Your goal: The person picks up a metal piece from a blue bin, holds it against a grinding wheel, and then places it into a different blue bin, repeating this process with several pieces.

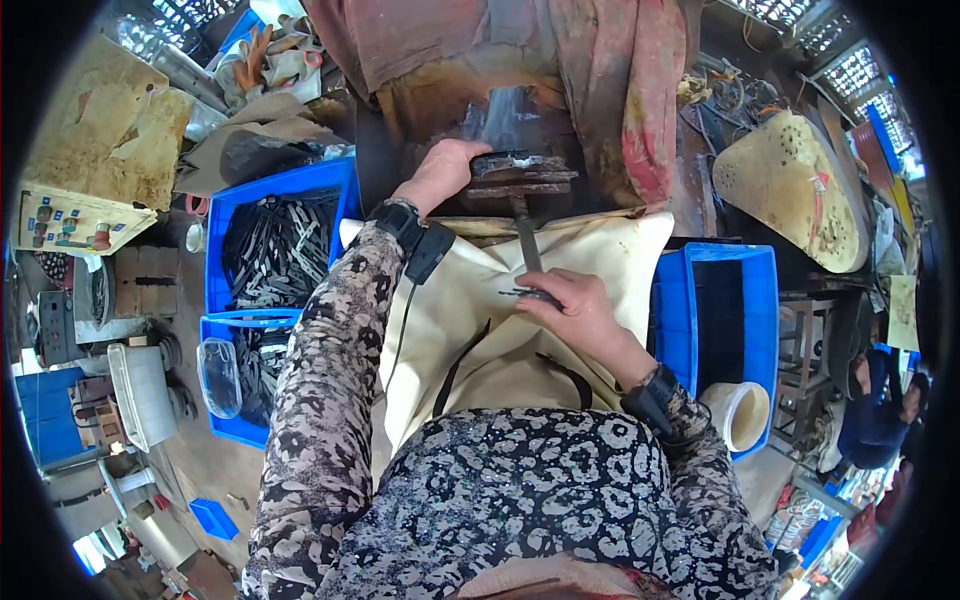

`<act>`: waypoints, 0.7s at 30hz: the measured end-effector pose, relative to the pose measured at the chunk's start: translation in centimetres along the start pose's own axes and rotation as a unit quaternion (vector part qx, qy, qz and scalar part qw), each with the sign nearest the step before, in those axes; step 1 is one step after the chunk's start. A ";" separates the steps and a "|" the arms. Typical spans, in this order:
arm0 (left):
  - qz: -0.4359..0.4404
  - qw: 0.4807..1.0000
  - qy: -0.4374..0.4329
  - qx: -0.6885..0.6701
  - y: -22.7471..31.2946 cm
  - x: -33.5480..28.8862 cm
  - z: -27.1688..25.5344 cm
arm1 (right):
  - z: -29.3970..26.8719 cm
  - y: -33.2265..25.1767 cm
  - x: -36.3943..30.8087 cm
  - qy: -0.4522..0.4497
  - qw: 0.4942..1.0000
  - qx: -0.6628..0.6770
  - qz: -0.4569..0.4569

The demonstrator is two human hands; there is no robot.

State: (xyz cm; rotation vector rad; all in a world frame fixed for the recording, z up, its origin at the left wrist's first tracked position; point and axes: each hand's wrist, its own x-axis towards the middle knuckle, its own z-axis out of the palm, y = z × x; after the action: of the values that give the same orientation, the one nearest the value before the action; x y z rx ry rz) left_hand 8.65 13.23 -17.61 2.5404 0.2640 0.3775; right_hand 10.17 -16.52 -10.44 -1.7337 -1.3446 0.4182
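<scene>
My left hand (445, 172) reaches forward to the machine, its fingers closed at the end of a dark flat piece (492, 160) by the metal rest (520, 184). Pale spray or water (508, 110) shows just behind. Closer to my body, my right hand (580, 305) is closed around thin dark metal strips (535, 296), whose ends stick out to the left past the thumb. A flat metal bar (527, 238) runs from the rest down to this hand; whether the fingers touch it is hidden. A cream apron (440, 350) spreads beneath both hands.
Blue bins (212, 255) filled with dark metal strips stand at left, a clear plastic tub (219, 377) on the nearer one. At right are another blue bin (675, 300) and a white bucket (735, 415). Reddish cloth (430, 45) drapes over the machine. A person (880, 410) is far right.
</scene>
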 end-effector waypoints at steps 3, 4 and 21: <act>0.008 0.996 -0.076 0.038 0.1 0.3 -0.5 | 0.0 -0.1 0.1 -0.006 0.999 -0.033 -0.014; 0.006 0.996 -0.076 0.039 0.0 0.3 -0.5 | -0.1 -0.2 0.1 -0.006 0.999 -0.044 -0.013; 0.047 0.991 -0.080 0.100 -1.0 -0.2 -1.0 | 1.3 -0.7 -0.4 0.055 0.981 -0.183 -0.043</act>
State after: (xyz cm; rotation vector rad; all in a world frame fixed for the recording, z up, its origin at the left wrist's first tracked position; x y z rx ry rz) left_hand 8.03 14.53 -17.40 2.7688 0.1281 0.1894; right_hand 8.73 -16.29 -10.68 -1.9540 -1.4768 0.0239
